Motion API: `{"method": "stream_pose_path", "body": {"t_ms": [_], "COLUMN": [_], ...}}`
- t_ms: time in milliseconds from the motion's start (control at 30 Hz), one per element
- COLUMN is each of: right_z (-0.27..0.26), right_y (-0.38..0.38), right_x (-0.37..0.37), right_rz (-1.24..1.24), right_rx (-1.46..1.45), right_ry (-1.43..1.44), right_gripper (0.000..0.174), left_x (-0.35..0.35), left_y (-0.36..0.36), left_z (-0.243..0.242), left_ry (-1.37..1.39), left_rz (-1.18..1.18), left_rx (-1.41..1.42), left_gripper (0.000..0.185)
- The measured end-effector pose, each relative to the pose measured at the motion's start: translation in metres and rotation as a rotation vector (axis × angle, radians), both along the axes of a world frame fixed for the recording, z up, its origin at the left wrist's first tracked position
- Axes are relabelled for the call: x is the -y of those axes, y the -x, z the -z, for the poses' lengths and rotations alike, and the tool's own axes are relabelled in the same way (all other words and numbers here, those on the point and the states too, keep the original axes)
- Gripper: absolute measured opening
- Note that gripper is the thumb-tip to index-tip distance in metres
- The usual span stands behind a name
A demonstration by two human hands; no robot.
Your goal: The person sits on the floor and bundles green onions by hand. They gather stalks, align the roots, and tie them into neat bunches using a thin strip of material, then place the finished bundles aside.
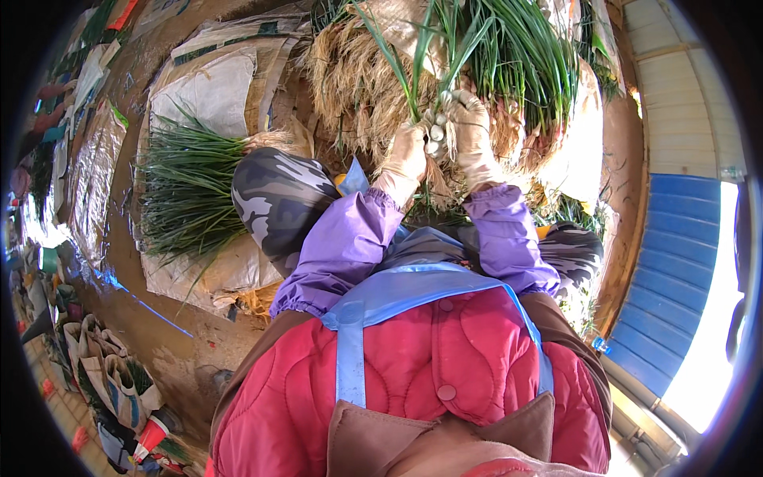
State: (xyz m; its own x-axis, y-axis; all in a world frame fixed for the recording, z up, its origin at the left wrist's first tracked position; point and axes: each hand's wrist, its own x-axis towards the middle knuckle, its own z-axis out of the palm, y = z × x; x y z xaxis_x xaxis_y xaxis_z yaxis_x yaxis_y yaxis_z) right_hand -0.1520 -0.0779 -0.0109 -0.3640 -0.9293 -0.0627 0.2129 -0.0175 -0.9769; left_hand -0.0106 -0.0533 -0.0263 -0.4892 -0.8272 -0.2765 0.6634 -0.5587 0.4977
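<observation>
Both of my hands wear pale gloves and meet in front of my knees. My left hand grips a few green onion stalks, whose leaves stand up from the fist. My right hand, close beside it, has its fingers curled around a small bunch of onions with white bulbs. The bulbs show between the hands, with stringy roots hanging below. Just beyond lies a heap of green onions with dry, straw-coloured roots. Long green leaves rise to the right of it.
Left of my knee, a pile of green onions lies on woven plastic sacking. Upright sacks stand at lower left on the dirt floor. A blue panelled wall runs along the right. Another person's arms show at far left.
</observation>
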Motion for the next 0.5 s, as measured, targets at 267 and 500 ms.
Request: {"method": "stream_pose_path", "body": {"t_ms": [267, 500], "right_z": [-0.032, 0.007], "right_y": [0.021, -0.003], "right_x": [0.014, 0.012], "right_rz": [-0.32, -0.115], "right_rx": [-0.079, -0.043], "right_ry": [-0.27, -0.185], "right_gripper": [0.028, 0.013], "left_x": [-0.002, 0.002], "left_y": [0.006, 0.014], "left_z": [-0.015, -0.02], "left_ry": [0.101, -0.086], "left_rz": [-0.175, -0.074], "left_rx": [0.461, 0.002], "left_gripper": [0.02, 0.019]}}
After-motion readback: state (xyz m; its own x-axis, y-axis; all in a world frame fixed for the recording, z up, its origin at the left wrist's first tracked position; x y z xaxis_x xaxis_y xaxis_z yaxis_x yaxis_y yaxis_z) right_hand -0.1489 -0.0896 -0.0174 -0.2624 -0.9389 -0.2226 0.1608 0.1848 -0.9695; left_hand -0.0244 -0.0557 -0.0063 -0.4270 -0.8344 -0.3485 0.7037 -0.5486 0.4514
